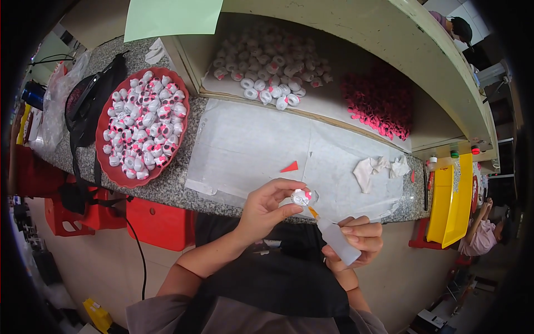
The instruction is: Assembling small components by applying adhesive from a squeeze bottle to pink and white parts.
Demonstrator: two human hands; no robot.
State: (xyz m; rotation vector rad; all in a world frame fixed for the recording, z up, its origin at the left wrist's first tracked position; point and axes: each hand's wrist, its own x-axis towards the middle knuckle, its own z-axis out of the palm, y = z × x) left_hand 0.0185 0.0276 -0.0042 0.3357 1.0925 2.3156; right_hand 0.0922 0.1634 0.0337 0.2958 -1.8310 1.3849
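Between the thumb and fingers of my left hand [270, 207] is a small white figurine head [301, 197] with a pink spot. My right hand [356, 240] grips a translucent white squeeze bottle [337, 240], tilted up to the left. Its amber nozzle [313, 212] points at the head's lower edge; I cannot tell whether the tip touches. Both hands are over the near edge of the white paper sheet [250, 147]. A red triangular scrap [290, 166] lies on the sheet just beyond my left hand.
A red scalloped tray [102, 146] of white heads stands at left. Under the shelf [445, 53] lie piles of white ring-like parts [267, 61] and pink pieces [375, 103]. Crumpled white cloth [365, 173] rests at right, near yellow bins [442, 203]. Red stools [158, 222] stand below.
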